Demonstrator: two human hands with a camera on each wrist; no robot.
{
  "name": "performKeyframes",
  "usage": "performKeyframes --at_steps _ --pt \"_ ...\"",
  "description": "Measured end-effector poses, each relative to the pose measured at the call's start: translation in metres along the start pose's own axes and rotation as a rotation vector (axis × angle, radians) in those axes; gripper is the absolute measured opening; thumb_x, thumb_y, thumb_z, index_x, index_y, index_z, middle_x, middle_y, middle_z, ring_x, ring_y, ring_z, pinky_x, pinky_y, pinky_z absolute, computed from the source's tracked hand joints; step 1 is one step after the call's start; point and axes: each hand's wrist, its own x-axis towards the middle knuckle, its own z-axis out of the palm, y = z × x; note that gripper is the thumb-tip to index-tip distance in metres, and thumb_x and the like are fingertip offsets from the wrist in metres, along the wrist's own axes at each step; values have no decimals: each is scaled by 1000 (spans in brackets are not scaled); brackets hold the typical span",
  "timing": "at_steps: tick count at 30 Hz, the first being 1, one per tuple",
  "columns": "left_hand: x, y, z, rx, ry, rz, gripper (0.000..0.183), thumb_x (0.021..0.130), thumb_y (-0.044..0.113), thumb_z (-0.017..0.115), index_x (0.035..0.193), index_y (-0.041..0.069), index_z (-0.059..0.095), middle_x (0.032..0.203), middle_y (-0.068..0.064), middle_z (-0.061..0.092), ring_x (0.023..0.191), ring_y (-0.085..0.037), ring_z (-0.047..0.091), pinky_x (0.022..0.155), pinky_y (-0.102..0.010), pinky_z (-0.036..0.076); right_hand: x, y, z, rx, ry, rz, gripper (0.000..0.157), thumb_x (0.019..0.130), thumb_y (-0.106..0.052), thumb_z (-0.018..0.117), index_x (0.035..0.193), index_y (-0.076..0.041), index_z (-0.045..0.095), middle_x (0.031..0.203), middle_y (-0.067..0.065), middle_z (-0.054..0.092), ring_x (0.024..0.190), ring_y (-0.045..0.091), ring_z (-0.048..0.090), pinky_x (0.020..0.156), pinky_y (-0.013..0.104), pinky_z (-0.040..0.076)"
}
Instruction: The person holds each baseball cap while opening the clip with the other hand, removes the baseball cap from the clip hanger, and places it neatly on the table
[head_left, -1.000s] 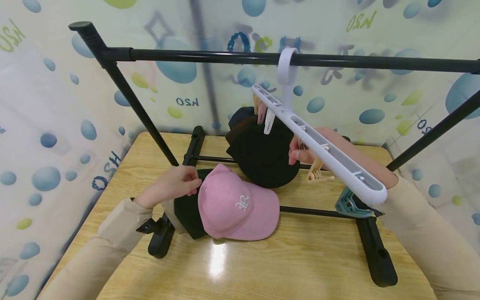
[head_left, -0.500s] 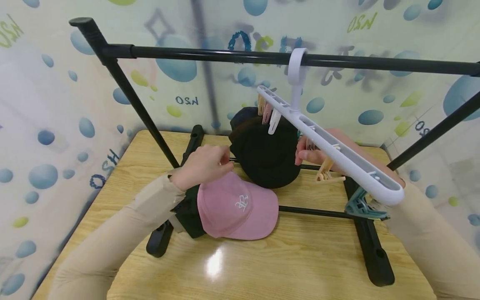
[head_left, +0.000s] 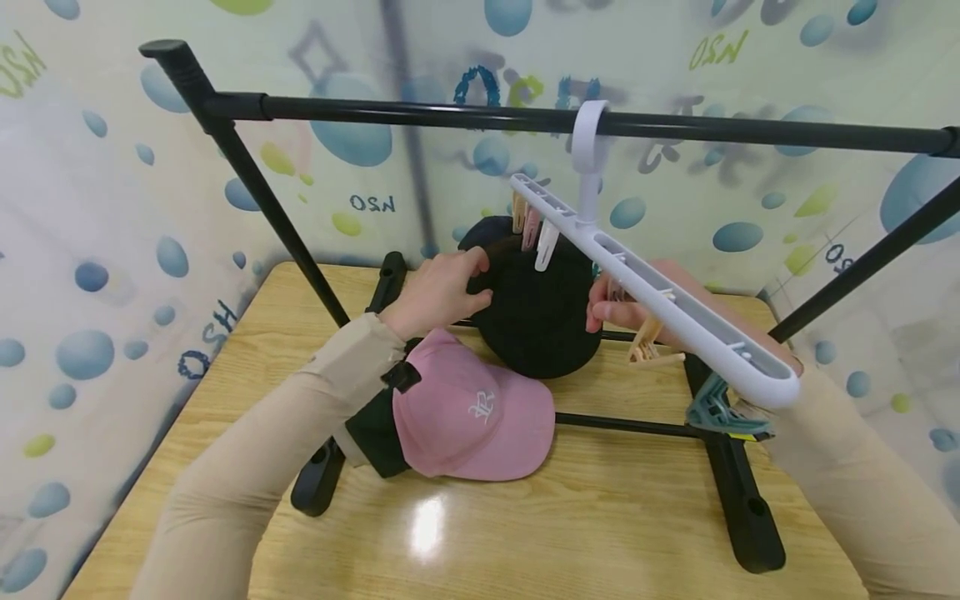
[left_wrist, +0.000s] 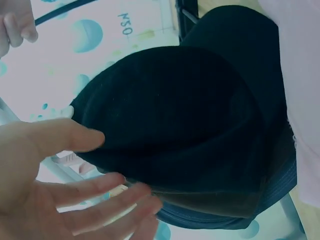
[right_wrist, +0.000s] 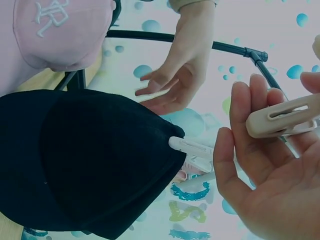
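While holding the left hand (head_left: 438, 287) loosely spread by the black cap (head_left: 536, 312), mid-frame — cannot tell whether touching — pinches a pale clip (right_wrist: 282, 119) in the right hand (head_left: 624, 315), right of centre. Above, on the black rail (head_left: 420, 114): a white hanger (head_left: 656, 283). At lower centre: a pink cap (head_left: 465, 417) overlapping a dark green cap (head_left: 380, 437).

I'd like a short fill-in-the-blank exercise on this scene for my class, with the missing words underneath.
1. The cap with the white emblem is coloured ____.
2. The hanger hooks over a rail whose colour is ____.
3. The clip gripping the black cap is coloured ____.
4. Another clip is held in the person's ____ hand.

Missing words: pink; black; white; right.
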Motion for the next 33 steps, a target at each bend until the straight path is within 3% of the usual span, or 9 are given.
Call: performKeyframes --at_steps 6,10,17,22,30,33 --pt "12 -5 1 -64 5 116 42 89 14 67 126 -2 53 121 -18 59 110 -30 55 94 -42 42 1 2 0 15 -8 6 12 89 -5 63 92 6 63 79 7 69 69 8 54 60 23 38" --pt "16 -9 8 -143 -15 186 42 88 11 67 125 -4 53 121 -18 60 110 -30 56 95 -40 42 2 2 1 29 -15 21 12 89 -5 63 93 7 63 80 8 69 69 9 55 61 23 39" --pt "15 -12 24 -298 -27 204 27 90 7 64 113 -4 53 103 -18 60 89 -30 56 79 -37 43 2 2 3 125 -28 25 16 89 -7 61 93 8 61 80 6 68 73 11 55 67 24 40" --pt "13 -11 30 -331 -35 221 30 92 8 61 118 -5 51 113 -20 59 99 -31 59 87 -42 45 0 9 4 222 -35 -43 30 93 -18 63 92 12 57 77 1 67 72 10 55 67 24 39" --pt "10 -8 34 -321 -40 253 34 93 9 61 122 -5 49 117 -19 59 105 -31 59 91 -44 45 -1 10 5 257 -27 -114 32 91 -21 64 90 10 57 77 -2 67 72 10 58 62 24 37" --pt "9 -7 34 -304 -33 249 33 94 9 62 122 -4 50 118 -19 59 106 -30 59 90 -43 45 -1 9 5 247 -35 -139 26 90 -16 65 89 9 57 79 -2 66 73 9 60 61 23 39"
